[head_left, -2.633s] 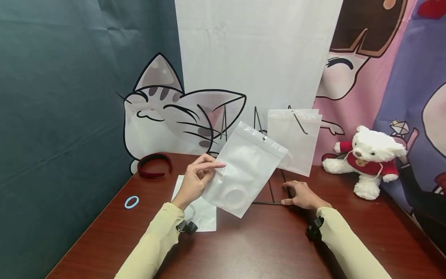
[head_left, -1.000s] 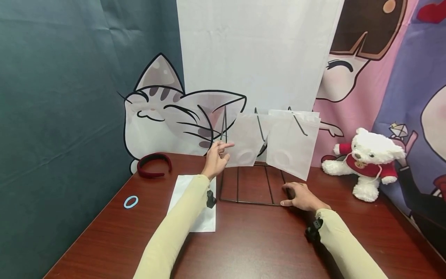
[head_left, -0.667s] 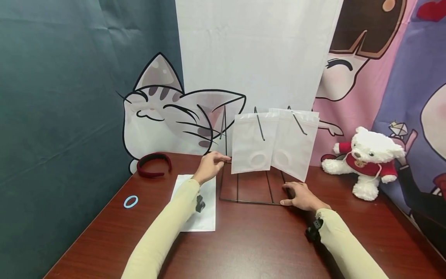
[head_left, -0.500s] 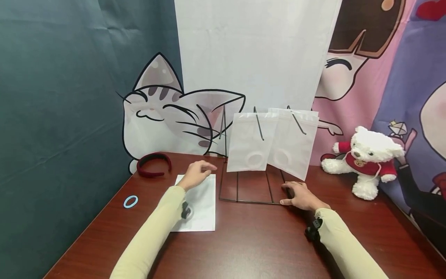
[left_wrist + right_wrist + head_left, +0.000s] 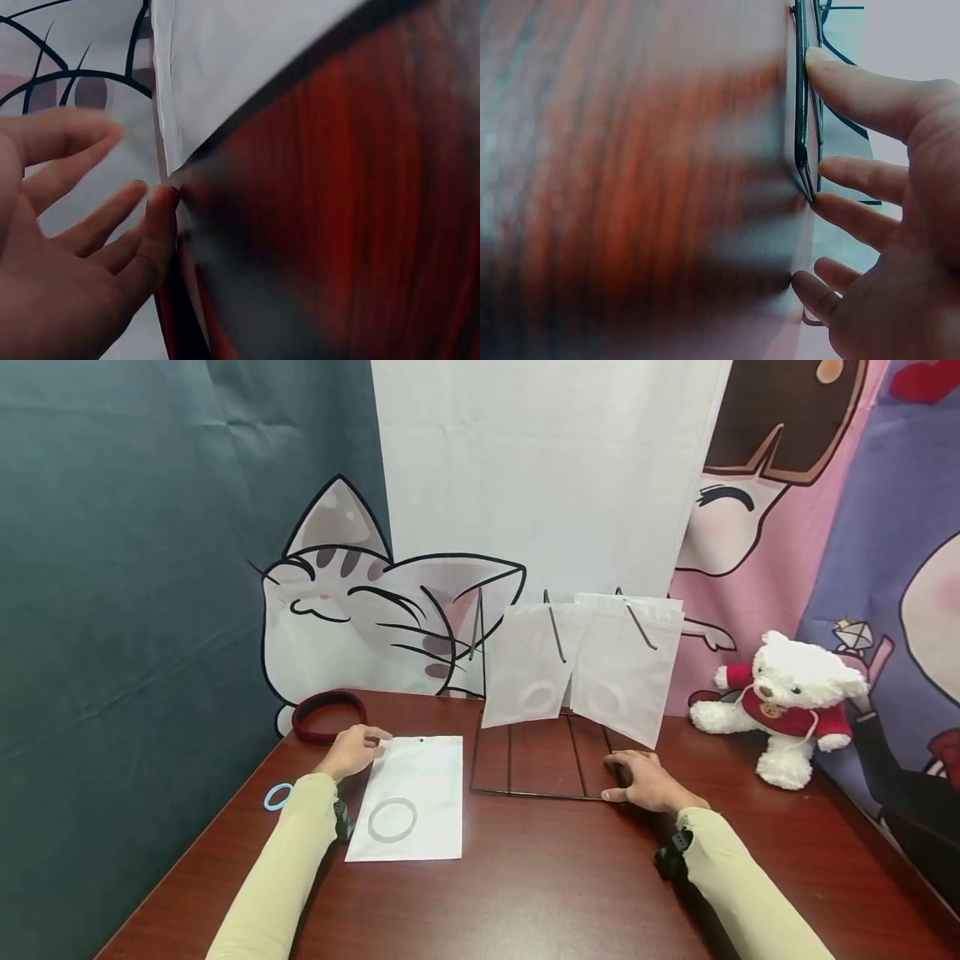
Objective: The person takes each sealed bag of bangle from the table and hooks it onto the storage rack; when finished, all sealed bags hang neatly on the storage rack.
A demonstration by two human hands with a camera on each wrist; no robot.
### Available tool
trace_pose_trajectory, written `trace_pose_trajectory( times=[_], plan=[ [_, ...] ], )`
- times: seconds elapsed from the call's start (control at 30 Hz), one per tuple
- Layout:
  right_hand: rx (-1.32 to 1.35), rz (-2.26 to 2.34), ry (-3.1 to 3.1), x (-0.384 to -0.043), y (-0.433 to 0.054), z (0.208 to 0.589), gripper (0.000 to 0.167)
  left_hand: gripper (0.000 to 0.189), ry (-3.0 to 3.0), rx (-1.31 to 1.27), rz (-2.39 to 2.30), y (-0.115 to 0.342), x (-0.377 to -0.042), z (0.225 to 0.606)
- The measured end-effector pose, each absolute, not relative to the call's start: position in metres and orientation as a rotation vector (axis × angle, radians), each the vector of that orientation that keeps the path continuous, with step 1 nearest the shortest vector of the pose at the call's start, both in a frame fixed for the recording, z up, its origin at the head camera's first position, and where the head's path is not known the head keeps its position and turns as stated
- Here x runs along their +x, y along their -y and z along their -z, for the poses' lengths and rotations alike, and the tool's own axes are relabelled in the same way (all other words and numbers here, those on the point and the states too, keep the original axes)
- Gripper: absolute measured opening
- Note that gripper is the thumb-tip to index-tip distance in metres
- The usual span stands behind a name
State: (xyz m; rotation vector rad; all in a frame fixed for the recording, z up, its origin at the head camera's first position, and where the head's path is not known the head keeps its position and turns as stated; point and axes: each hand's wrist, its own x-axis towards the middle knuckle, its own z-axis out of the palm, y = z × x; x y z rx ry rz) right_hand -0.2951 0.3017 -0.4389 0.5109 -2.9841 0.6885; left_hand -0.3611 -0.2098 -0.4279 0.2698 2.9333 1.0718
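Observation:
My left hand [image 5: 354,752] is at the upper left corner of a white zip bag [image 5: 431,785] lying flat on the table, a ring showing through it. In the left wrist view the thumb and fingers [image 5: 161,202] are apart, with nothing held; the fingertips are close to the bag's corner. A black wire rack [image 5: 547,795] stands to the right. Two more white zip bags hang from its hooks, one on the middle hook [image 5: 536,652] and one on the right hook [image 5: 626,668]. My right hand [image 5: 648,781] rests against the rack's front right corner, thumb and fingertips touching the base wires.
A dark red headband [image 5: 307,727] and a light blue ring [image 5: 277,796] lie on the left of the table [image 5: 525,893]. At the back right sits a white teddy bear [image 5: 791,702] in red. The rack's left hook [image 5: 475,627] bears no bag. Printed curtains [image 5: 555,468] stand behind.
My left hand hung a bag on the rack's middle hook, let go, and moved left and down to the flat bag. The hung bag swings slightly. My right hand has stayed at the rack's corner.

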Motion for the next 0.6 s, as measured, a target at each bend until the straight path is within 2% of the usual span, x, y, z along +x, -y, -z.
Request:
trace_pose_trajectory(
  times=[0.3, 0.5, 0.6],
  plan=[
    [0.492, -0.679, 2.998, -0.2942, -0.3025, 0.4391, 0.068, 0.045, -2.888, 0.302, -0.82, 0.2027, -0.364, 0.4234],
    [0.498, -0.686, 2.985, -0.295, -0.3014, 0.4384, 0.067, 0.067, -2.899, 0.376, -0.748, 0.2021, -0.3677, 0.4216],
    [0.494, -0.685, 2.987, -0.2949, -0.3011, 0.4382, 0.067, 0.067, -2.894, 0.38, -0.745, 0.2011, -0.3698, 0.4228]
  ],
)
